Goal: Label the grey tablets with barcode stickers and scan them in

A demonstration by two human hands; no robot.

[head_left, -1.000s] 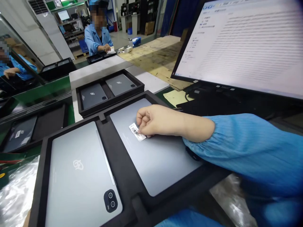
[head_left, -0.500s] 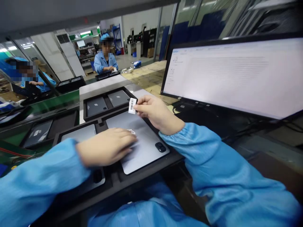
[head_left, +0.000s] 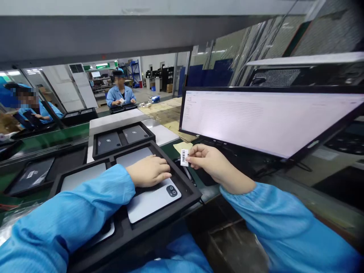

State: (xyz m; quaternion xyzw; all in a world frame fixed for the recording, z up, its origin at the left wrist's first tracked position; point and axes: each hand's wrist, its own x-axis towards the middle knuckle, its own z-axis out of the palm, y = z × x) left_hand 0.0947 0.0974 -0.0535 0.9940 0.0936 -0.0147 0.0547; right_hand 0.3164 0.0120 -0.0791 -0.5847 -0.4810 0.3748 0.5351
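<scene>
My right hand (head_left: 212,163) pinches the barcode sticker (head_left: 184,157), my left hand (head_left: 149,171) lies flat on the tablet (head_left: 152,197); loose fingers could drop the sticker.

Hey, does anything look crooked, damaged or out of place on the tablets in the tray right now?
Nothing stands out. The tablet under the left hand lies flat and square in the black tray. The right hand pinches a small barcode label above the tray's edge, uncreased.
</scene>
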